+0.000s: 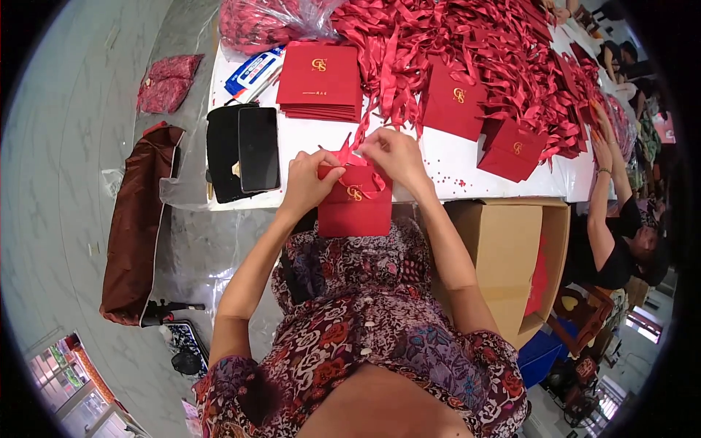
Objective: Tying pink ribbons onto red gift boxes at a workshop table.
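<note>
A small red paper gift bag (354,221) with gold print lies at the table's near edge, in front of my body. My left hand (309,181) is closed on its upper left corner, thumb and fingers pinching the top edge. With thumb and forefinger pressed together, my right hand (392,156) pinches a red ribbon (346,152) just above the bag's top. A loop of ribbon hangs across the bag's front. Behind the bag is a stack of flat red bags (318,77). To the left of my left hand, a dark phone (259,150) lies on a black pouch (222,144).
A big heap of red ribbons (467,51) covers the far table. More red bags (454,102) lie at right, and a blue-and-white packet (255,71) at back left. An opened cardboard box (505,259) stands right of me. Another person's hands (603,139) work at the far right.
</note>
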Action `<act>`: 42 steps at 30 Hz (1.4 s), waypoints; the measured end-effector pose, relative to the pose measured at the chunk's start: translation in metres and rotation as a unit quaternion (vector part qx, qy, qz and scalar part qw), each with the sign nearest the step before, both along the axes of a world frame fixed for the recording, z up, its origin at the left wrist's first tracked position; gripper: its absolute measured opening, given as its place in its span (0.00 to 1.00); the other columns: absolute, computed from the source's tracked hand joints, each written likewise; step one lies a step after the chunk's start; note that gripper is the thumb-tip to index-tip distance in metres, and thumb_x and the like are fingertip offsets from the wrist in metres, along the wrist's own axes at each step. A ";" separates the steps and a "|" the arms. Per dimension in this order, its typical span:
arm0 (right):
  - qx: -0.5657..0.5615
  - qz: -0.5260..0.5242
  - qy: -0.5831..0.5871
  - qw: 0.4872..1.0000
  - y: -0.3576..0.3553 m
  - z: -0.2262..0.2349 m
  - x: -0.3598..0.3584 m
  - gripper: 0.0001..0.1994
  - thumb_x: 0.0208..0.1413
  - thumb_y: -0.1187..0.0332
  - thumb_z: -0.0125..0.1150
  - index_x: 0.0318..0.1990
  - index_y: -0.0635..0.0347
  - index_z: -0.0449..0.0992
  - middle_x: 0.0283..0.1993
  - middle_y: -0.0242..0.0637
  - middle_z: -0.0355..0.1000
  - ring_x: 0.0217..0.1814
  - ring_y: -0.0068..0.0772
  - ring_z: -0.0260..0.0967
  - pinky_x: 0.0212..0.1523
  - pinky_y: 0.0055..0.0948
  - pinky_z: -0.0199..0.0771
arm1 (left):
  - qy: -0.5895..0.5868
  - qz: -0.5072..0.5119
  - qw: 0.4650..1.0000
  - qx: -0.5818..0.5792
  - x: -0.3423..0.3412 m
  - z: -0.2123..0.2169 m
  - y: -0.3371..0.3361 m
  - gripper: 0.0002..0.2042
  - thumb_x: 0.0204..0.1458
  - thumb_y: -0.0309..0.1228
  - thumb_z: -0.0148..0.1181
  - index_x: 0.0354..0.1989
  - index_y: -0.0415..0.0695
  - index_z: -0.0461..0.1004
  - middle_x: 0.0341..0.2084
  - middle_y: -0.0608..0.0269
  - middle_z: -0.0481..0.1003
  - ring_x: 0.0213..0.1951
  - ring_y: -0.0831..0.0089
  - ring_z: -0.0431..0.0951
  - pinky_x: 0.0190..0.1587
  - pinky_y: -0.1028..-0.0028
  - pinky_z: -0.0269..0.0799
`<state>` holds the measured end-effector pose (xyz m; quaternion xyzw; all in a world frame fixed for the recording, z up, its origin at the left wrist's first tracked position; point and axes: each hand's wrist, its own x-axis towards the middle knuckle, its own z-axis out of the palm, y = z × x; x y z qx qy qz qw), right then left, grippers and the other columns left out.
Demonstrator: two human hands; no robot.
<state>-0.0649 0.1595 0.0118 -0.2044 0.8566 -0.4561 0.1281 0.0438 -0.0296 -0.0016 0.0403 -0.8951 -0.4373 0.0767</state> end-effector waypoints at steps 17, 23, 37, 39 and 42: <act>0.074 -0.049 0.039 0.995 -0.012 -0.009 -0.001 0.13 0.54 0.60 0.67 0.32 0.62 0.76 0.28 0.43 0.77 0.34 0.47 0.77 0.34 0.40 0.73 | -0.062 0.074 0.994 -0.041 -0.050 -0.024 0.017 0.10 0.45 0.37 0.70 0.34 0.47 0.82 0.21 0.66 0.80 0.34 0.61 0.75 0.42 0.62 0.61; -0.011 -0.065 0.039 0.997 -0.007 -0.017 -0.004 0.14 0.54 0.60 0.67 0.31 0.63 0.79 0.27 0.39 0.77 0.30 0.33 0.75 0.32 0.31 0.73 | -0.062 0.124 0.979 0.149 -0.045 -0.018 0.027 0.07 0.48 0.36 0.68 0.30 0.46 0.81 0.20 0.66 0.79 0.29 0.66 0.75 0.41 0.62 0.63; -0.228 -0.018 -0.103 0.968 -0.011 -0.013 0.005 0.09 0.62 0.68 0.61 0.40 0.67 0.76 0.31 0.29 0.75 0.31 0.15 0.70 0.34 0.18 0.70 | 0.200 0.091 0.975 -0.031 -0.027 0.006 0.030 0.12 0.48 0.28 0.70 0.42 0.43 0.79 0.34 0.59 0.78 0.35 0.68 0.77 0.46 0.69 0.72; -0.287 -0.050 -0.168 0.942 -0.006 0.000 0.003 0.08 0.65 0.68 0.57 0.41 0.66 0.74 0.31 0.31 0.75 0.32 0.16 0.72 0.34 0.17 0.70 | 0.137 0.114 0.982 0.057 -0.014 0.004 0.024 0.17 0.48 0.30 0.70 0.46 0.40 0.76 0.37 0.55 0.78 0.37 0.65 0.78 0.47 0.68 0.72; -0.316 -0.065 -0.178 0.929 0.002 -0.003 -0.009 0.08 0.67 0.68 0.55 0.41 0.64 0.73 0.29 0.29 0.73 0.33 0.17 0.72 0.34 0.17 0.69 | 0.038 0.036 0.981 0.186 -0.001 0.005 0.016 0.25 0.49 0.31 0.71 0.53 0.37 0.70 0.41 0.51 0.78 0.42 0.64 0.79 0.48 0.68 0.73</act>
